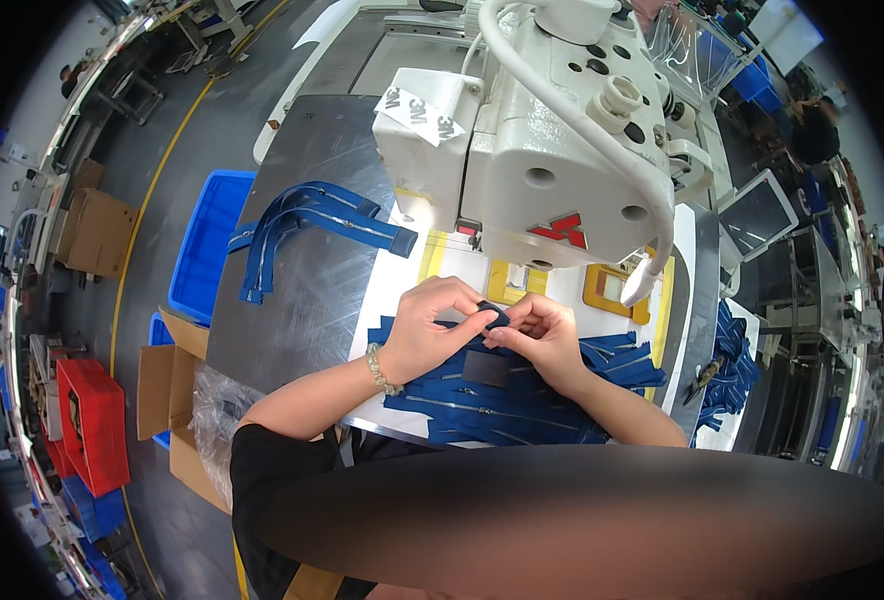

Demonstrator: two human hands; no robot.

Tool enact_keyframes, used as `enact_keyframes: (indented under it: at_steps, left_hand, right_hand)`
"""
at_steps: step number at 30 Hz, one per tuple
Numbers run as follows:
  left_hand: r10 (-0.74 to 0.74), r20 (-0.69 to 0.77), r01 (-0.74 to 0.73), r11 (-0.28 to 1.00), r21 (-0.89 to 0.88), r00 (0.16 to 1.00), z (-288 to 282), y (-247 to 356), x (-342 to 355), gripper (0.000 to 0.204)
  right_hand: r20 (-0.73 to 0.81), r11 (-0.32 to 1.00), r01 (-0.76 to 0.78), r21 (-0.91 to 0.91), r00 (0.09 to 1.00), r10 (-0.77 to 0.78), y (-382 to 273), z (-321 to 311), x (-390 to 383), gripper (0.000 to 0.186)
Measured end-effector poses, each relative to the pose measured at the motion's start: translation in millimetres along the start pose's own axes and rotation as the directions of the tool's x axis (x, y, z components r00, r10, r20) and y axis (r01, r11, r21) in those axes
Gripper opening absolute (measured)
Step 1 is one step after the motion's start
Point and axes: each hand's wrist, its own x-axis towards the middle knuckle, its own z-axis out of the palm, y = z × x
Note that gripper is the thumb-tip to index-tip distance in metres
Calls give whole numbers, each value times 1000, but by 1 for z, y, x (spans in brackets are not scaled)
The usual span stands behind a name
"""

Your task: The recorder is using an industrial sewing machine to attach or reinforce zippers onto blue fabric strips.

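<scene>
Between the fingertips of both hands is a small dark navy piece of folded fabric [496, 316]. My left hand [424, 328] pinches it from the left, and my right hand [547, 343] pinches it from the right. Beneath them, a layer of blue zippers [472, 410] with metal teeth spreads over the white work surface. A dark square patch [486, 369] lies on these zippers, just below my fingers. Beyond my hands stands a white industrial sewing machine [552, 150], with a yellow-edged clear plate [512, 284] under its head.
More blue zippers [327, 220] drape over the metal table [292, 335] at left. Another yellow frame [602, 290] lies right of the head. A blue bin [194, 250] and an open cardboard box [167, 385] stand to the left. A zipper pile [730, 365] lies at right.
</scene>
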Motion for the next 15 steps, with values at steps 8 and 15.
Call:
enact_keyframes:
  at_steps: [8,15]
  left_hand:
    - [36,-14,-35,998,49,999,1,1,1,15]
    - [46,-18,-45,998,54,999,1,0,1,17]
  right_hand:
    - [-8,1000,0,13,1000,0,-2,1,0,11]
    - [-1,1000,1,-27,1000,-1,-3,2,-1,10]
